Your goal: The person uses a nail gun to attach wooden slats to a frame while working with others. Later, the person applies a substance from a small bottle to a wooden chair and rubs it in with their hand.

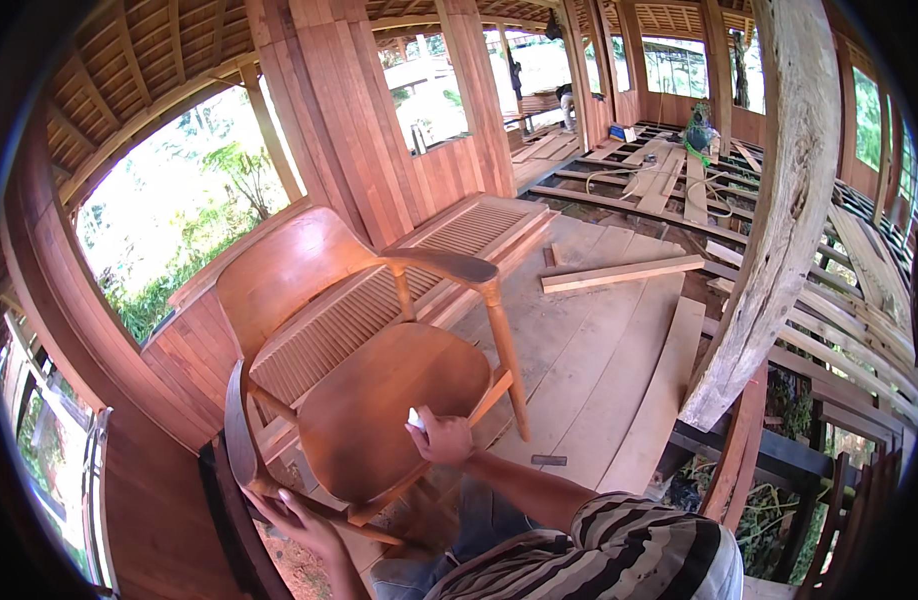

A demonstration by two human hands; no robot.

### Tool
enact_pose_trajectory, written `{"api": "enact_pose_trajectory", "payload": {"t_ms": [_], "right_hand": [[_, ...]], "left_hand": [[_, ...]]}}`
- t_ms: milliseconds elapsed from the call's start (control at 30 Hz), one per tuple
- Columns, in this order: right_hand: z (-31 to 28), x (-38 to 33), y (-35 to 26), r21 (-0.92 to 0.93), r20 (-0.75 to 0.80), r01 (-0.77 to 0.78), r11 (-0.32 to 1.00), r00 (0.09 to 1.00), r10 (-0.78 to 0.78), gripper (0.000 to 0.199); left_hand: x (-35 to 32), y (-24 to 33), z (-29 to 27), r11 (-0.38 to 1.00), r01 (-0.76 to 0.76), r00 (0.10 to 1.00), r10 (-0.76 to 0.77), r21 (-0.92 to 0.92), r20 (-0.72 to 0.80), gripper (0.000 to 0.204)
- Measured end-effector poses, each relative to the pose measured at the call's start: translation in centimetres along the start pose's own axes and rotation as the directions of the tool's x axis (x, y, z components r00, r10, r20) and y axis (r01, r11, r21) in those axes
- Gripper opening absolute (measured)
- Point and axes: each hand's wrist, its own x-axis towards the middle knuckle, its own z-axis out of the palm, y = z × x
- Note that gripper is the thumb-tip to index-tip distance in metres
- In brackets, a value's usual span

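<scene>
A brown wooden armchair (394,400) with a curved backrest stands right in front of me, its smooth seat facing up. My right hand (444,438) is closed over the front part of the seat. A small white piece (416,419) pokes out between its thumb and fingers; its kind is hard to make out. My left hand (301,522) lies against the front end of the chair's left armrest (241,430), fingers stretched and apart. Part of the chair's legs is hidden below the seat.
A louvred wooden panel (479,228) lies behind the chair. On the plank floor (579,350) are a loose wooden bar (624,273) and a small dark block (549,460). A rough wooden post (769,220) rises at the right, beside open floor joists (829,340). Far off, a person (566,103) bends over.
</scene>
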Motion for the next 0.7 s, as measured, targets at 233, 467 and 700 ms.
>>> {"api": "enact_pose_trajectory", "payload": {"t_ms": [233,467,700], "right_hand": [[-0.5,0.2,0.1,0.052,-0.08,0.046,0.998,0.996,-0.042,0.028],[-0.2,1.0,-1.2,0.07,-0.059,0.014,0.997,0.998,-0.01,0.027],[-0.3,0.5,0.0,0.052,-0.042,0.018,0.998,0.999,-0.016,0.026]], "left_hand": [[-19.8,-5.4,-0.5,0.995,-0.059,0.629,0.098,-0.079,0.771,0.037],[-32.5,-22.0,7.6,-0.15,0.589,-0.6,-0.739,0.794,0.306,0.051],[-38.3,-21.1,16.8,0.064,0.592,-0.557,-0.688,0.803,0.465,0.05]]}}
